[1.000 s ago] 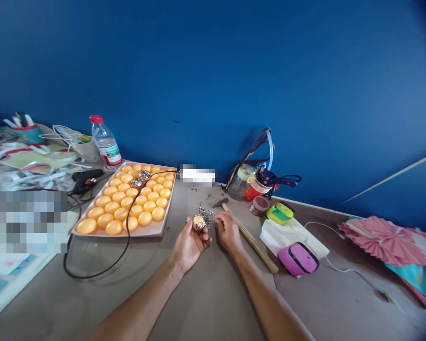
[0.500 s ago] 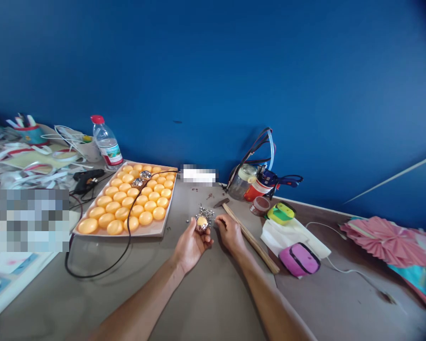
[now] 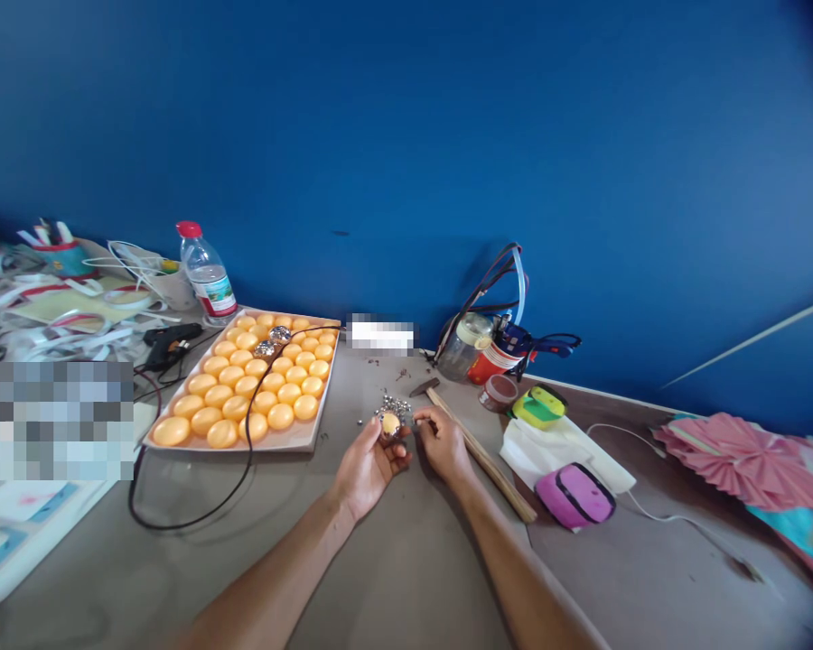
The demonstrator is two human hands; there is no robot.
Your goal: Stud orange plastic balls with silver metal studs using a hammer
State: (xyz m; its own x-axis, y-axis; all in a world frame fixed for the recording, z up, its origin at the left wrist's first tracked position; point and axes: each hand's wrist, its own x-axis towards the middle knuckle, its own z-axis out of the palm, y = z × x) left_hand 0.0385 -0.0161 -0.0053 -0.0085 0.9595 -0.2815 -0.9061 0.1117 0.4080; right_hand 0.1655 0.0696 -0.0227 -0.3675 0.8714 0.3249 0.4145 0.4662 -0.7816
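An orange ball (image 3: 391,423), partly covered with shiny silver studs, rests in the fingers of my left hand (image 3: 367,469). Just to its right, my right hand (image 3: 443,446) has its thumb and fingertips drawn together; whatever is between them is too small to make out. Behind the ball lies a loose heap of small silver studs (image 3: 399,403) on the grey table. A wooden-handled hammer (image 3: 491,462) lies along the right side of my right hand, its head pointing away from me.
On the left stands a tray of orange balls (image 3: 312,444), two of them silver-covered, crossed by a black cable (image 3: 249,451). A bottle (image 3: 211,280), glue gun (image 3: 169,345), jar (image 3: 462,348), red cup (image 3: 491,363) and purple case (image 3: 574,495) surround the work spot.
The ball has turned a little in my left hand, so more of its bare orange side faces me. My right hand stays beside it with fingertips pinched. The whole view has shifted slightly.
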